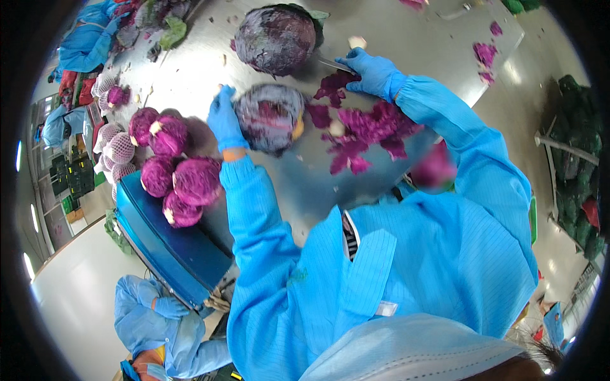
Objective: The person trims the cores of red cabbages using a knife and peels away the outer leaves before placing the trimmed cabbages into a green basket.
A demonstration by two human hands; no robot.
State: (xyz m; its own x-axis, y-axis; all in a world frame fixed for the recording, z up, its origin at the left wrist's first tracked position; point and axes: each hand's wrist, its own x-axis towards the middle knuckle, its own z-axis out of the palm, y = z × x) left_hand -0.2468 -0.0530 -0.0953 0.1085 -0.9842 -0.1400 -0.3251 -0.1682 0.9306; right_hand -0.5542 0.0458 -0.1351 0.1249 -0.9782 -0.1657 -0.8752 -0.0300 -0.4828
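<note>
My left hand (226, 121), in a blue glove, is at the left side of a red cabbage (270, 119) with dull outer leaves and a cut-looking, streaked upper side. Its fingers point away from me, and a small pale bit shows at their tips; whether they grip anything is hidden. A knife (337, 65) is in my gloved right hand (374, 74), its blade pointing left toward a larger untrimmed red cabbage (276, 39). Just beyond that hand is a pale stem piece (357, 43). Loose purple leaves (374, 125) lie below the right hand on the metal table (290, 178).
Several trimmed red cabbages (196, 181) sit left of my left forearm, by a blue metal ledge (171, 238). Net-wrapped cabbages (119, 148) stand farther left. One co-worker (162, 314) is at lower left, another (88, 35) at upper left. Dark green sacks (576, 166) are at right.
</note>
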